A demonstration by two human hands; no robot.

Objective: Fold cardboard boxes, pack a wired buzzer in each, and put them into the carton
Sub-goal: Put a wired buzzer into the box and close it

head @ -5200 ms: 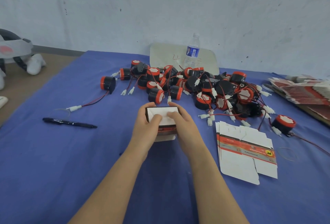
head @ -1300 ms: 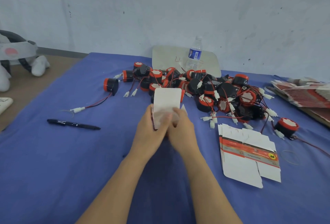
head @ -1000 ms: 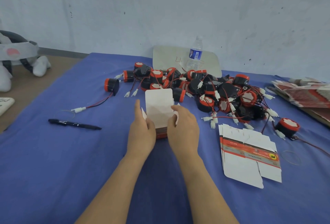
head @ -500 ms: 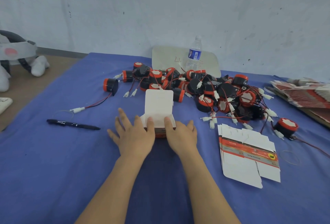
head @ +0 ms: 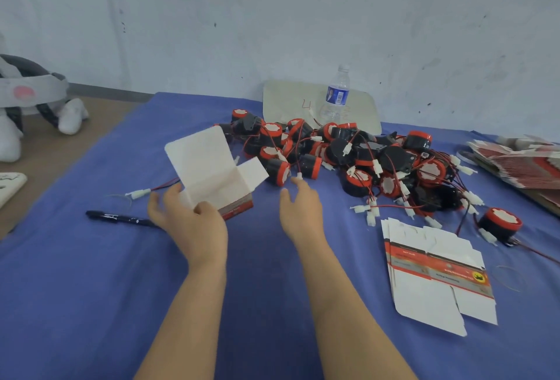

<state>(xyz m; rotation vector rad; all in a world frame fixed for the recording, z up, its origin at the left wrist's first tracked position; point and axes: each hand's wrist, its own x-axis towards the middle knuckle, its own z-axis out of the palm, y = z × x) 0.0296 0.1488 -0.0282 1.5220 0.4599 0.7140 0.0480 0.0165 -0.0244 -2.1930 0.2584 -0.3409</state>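
White cardboard box with a red band (head: 218, 173) is now folded, with its lid flap open and standing up. Half a second ago both hands pressed it down on the blue-covered worktop (head: 272, 288), near the middle. Now only the left hand (head: 194, 222) grips it at the lower edge, and the box is tilted and shifted a little toward the left edge. The right hand (head: 300, 210) has let go and reaches, fingers spread, toward the heap of black-and-red wired buzzers (head: 348, 155) near the far edge. I judge that the folding is finished and the packing begins.
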